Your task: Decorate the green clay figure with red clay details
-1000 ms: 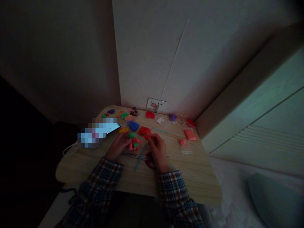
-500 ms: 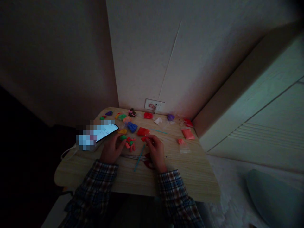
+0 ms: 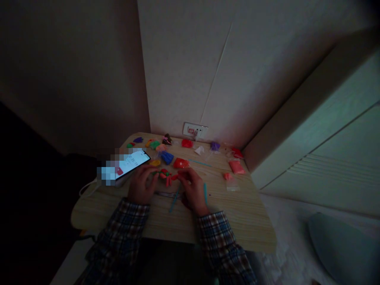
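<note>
My left hand [image 3: 141, 186] is closed, its fingertips on the green edge of a small red, green and pink modelling clay figure [image 3: 168, 180]. The thumb and fingers of my right hand [image 3: 192, 189] pinch a red piece of clay [image 3: 175, 177], which reaches the figure's right side. Beneath the hands lie scissors [image 3: 170, 194], their handles mostly covered by my right hand. A thin teal stick [image 3: 173, 202] crosses the blades, and another teal stick [image 3: 205, 192] lies to the right of my right hand.
On the wooden table [image 3: 237, 225] a lit phone [image 3: 133, 162] leans at the left. Bagged blue clay [image 3: 167, 157], red clay [image 3: 181, 163], purple clay [image 3: 215, 146] and coral clay [image 3: 236, 166] lie toward the back. A wall socket [image 3: 195, 130] is behind the table.
My right hand has moved its red piece left, up to the figure. The left fingers have shifted slightly. A teal stick now shows beside my right hand.
</note>
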`<move>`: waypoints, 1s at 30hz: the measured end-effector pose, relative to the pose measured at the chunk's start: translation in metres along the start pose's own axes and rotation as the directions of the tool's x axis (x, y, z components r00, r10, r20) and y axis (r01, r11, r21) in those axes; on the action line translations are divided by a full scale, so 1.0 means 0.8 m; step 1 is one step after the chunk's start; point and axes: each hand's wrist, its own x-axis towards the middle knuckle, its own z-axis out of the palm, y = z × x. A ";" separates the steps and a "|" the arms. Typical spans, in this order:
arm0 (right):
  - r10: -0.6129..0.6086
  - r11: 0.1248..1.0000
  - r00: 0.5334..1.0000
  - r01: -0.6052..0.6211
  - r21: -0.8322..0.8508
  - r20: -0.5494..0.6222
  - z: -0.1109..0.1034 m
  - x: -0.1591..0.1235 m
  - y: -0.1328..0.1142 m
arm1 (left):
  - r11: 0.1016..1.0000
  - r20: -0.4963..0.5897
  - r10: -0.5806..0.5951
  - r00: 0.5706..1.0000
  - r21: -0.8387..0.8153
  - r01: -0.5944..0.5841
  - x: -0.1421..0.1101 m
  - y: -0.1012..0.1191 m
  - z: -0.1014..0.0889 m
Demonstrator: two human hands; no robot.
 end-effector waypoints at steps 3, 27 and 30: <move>-0.009 1.000 1.000 0.009 0.014 0.013 0.001 -0.001 -0.003 | 0.997 0.005 0.081 0.997 -0.009 -0.080 -0.002 0.017 0.002; -0.035 0.986 0.997 0.023 0.164 0.073 0.006 0.000 -0.010 | 0.991 0.026 0.119 0.993 -0.059 -0.117 -0.005 0.023 0.013; -0.041 0.984 0.997 0.028 0.178 0.068 0.006 0.000 -0.015 | 0.987 0.034 0.136 0.990 -0.092 -0.132 -0.005 0.024 0.012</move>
